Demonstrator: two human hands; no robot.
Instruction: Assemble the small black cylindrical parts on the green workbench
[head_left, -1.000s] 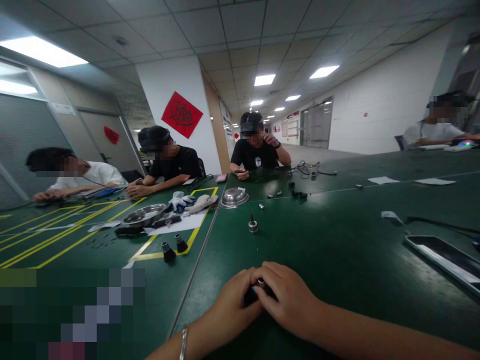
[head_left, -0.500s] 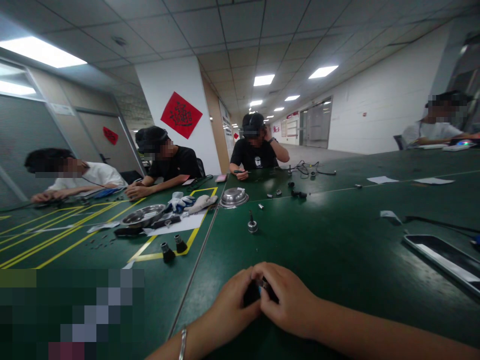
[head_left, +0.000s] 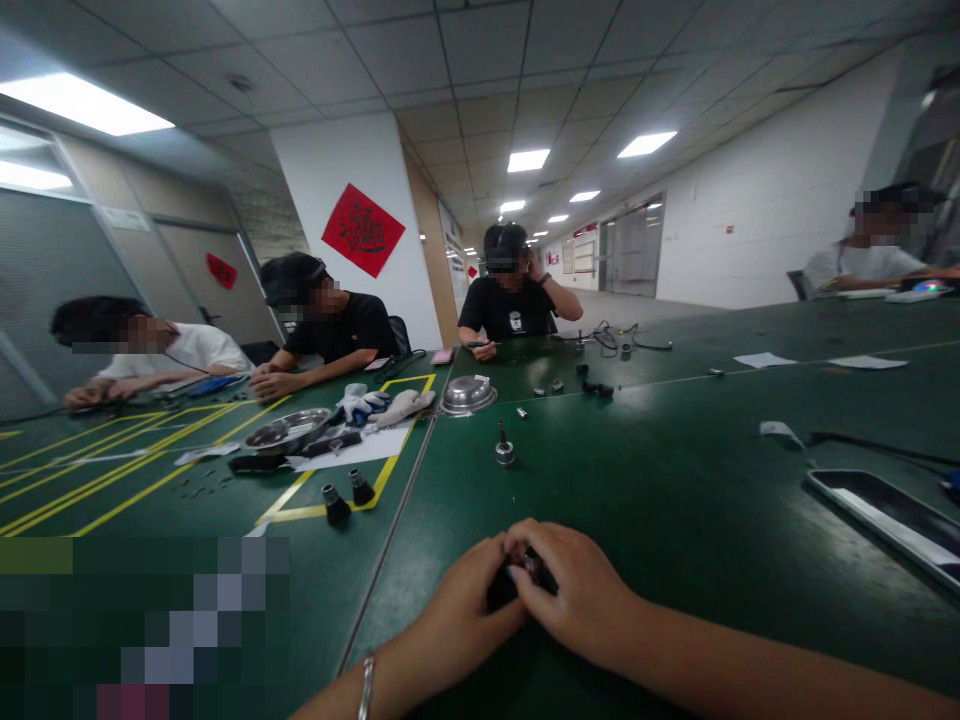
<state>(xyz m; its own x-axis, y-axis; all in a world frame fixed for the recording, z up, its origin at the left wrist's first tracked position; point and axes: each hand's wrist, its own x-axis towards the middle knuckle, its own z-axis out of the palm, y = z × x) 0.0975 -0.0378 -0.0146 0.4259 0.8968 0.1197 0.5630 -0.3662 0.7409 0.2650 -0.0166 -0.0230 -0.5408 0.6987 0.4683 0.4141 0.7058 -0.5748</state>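
My left hand (head_left: 461,615) and my right hand (head_left: 574,590) meet low in the middle of the view, over the green table (head_left: 675,500). Both are curled around a small dark part with a metal piece (head_left: 525,575), mostly hidden between the fingers. A bracelet (head_left: 366,685) sits on my left wrist. A small metal part with a stem (head_left: 505,448) stands on the table beyond my hands.
Two black cone-shaped parts (head_left: 345,495) stand to the left near yellow tape lines. Metal bowls (head_left: 466,393), gloves (head_left: 382,404) and paper lie further back. A flat dark tray (head_left: 885,515) lies at right. Several people sit around the table.
My fingers shifted slightly around the small part, the right hand closing a little more over it. The person in black at the far end raised a hand to the head.
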